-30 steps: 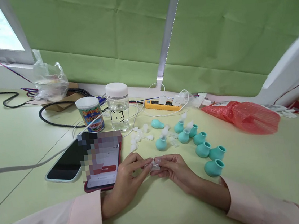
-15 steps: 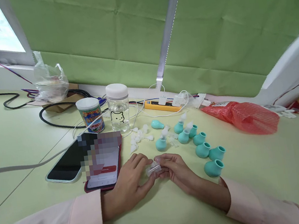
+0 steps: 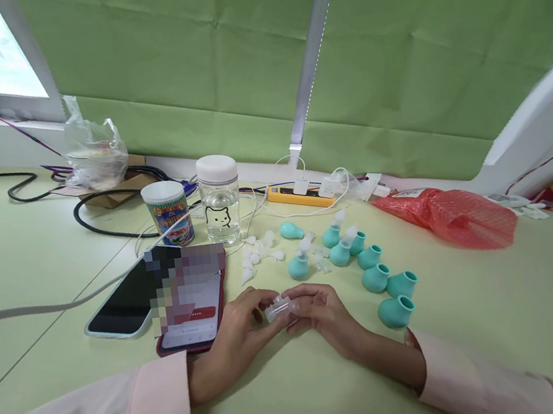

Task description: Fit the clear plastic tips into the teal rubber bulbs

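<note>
Head view. We see both hands meeting at the near middle of the table, pinching one small clear tube between them. The left hand closes on its 9 o'clock end with thumb and forefinger; the right hand closes on its 3 o'clock end, the other fingers curled. The tube's long axis runs roughly 9 to 3 o'clock, tilted slightly, just above the tabletop; we cannot tell whether it touches. Both hands are equally near it. From the hands, a heap of white tips lies at 12 o'clock, a cluster of teal bulbs from 1 to 3 o'clock, the nearest bulb just beside the right wrist. Two phones lie at 10 o'clock, touching the left fingers' side. Jar and cup stand farther, toward 11 o'clock.
</note>
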The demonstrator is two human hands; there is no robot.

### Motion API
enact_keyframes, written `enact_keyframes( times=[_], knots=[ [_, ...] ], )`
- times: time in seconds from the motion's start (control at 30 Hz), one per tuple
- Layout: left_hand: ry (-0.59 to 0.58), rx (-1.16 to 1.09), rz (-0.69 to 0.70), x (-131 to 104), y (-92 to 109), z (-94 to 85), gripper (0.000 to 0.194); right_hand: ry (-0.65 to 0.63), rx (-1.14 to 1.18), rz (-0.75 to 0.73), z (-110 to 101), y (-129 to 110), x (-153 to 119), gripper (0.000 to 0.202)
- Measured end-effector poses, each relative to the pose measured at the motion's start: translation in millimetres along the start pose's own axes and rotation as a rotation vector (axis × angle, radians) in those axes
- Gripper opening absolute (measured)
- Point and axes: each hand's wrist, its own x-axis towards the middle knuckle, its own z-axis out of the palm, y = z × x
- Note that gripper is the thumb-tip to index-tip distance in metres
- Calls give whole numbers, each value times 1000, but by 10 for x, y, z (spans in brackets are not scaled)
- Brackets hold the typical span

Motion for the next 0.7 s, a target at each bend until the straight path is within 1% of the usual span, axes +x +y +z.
enact_keyframes(
  times=[0.07,0.17,0.33,0.4,0.47,0.6,0.7],
  knots=[
    [-12,-2,0,1,7,-15,19,15,-44,-21,-15,16,8,27],
    [-23,-8,40,-1,17,-31,17,31,-84,-44,-33,30,26,25],
    [-8,-16,94,8,-17,-9,10,34,-191,-107,-9,11,7,24],
    [-5,-18,126,17,-39,6,8,34,-251,-176,10,5,-18,22],
    [-6,-37,142,21,-48,16,11,38,-304,-247,21,9,-41,20],
    [3,-67,137,-1,-21,7,11,30,-450,-349,7,26,-72,17],
    [4,-51,129,-30,6,-15,11,40,-589,-482,-24,-2,-86,15]
  ],
)
